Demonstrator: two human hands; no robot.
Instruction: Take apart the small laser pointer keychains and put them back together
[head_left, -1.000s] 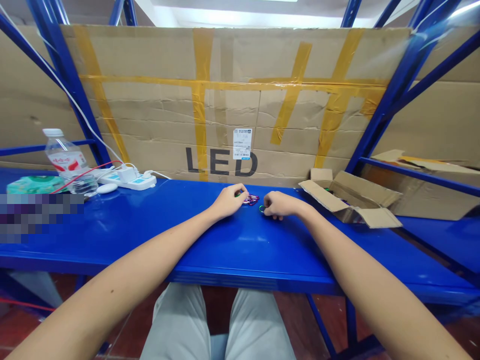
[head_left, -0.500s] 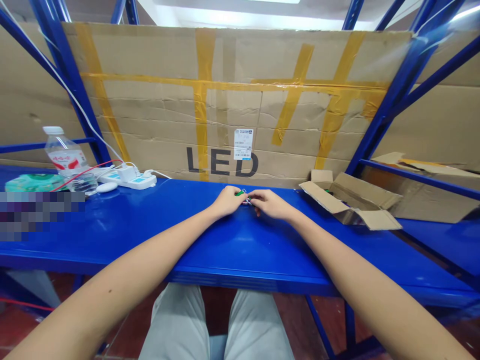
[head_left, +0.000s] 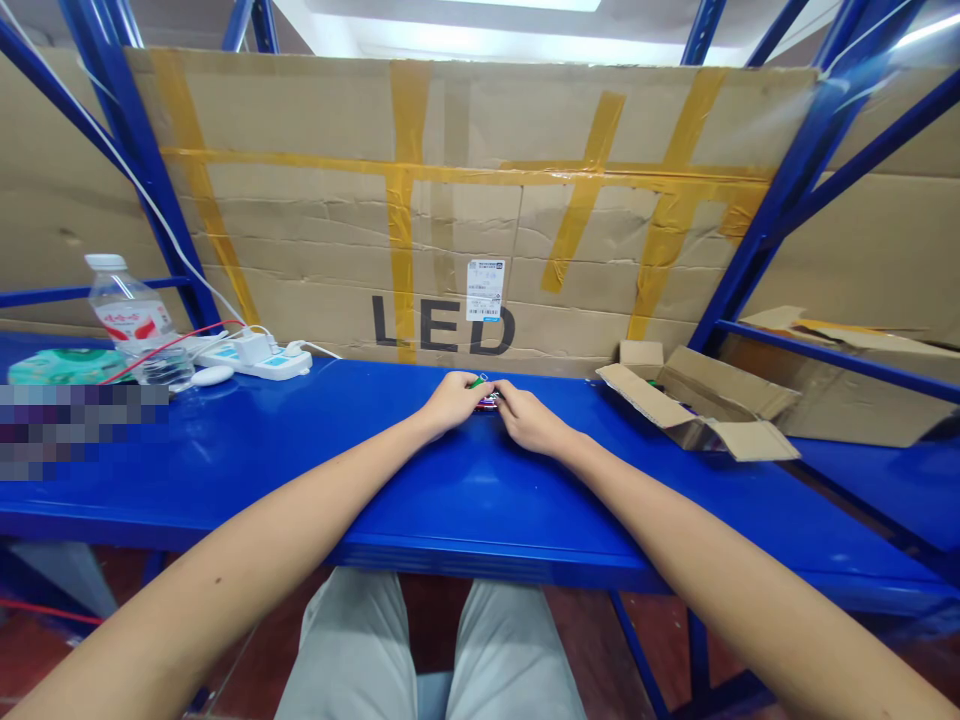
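Observation:
My left hand [head_left: 452,400] is closed round a small green item with a silver ring [head_left: 478,381] at its top; most of it is hidden by the fingers. Just below lie small red and silver metal pieces [head_left: 487,402], too small to make out, between both hands over the blue tabletop [head_left: 480,500]. My right hand [head_left: 534,418] comes in from the other side, its thumb and fingers pressed together at the right end of these pieces. What the right fingertips pinch is hidden. Both hands meet near the back of the tabletop.
An open cardboard box [head_left: 720,400] stands to the right with small dark and green things inside. At the left are a water bottle [head_left: 131,315], a teal packet [head_left: 67,366] and a power strip [head_left: 262,357] with cables. A large taped carton [head_left: 330,230] walls off the back.
My right hand has shifted slightly left and turned, its fingers now closer together at the pieces. The left hand stays almost in place, still on the green item.

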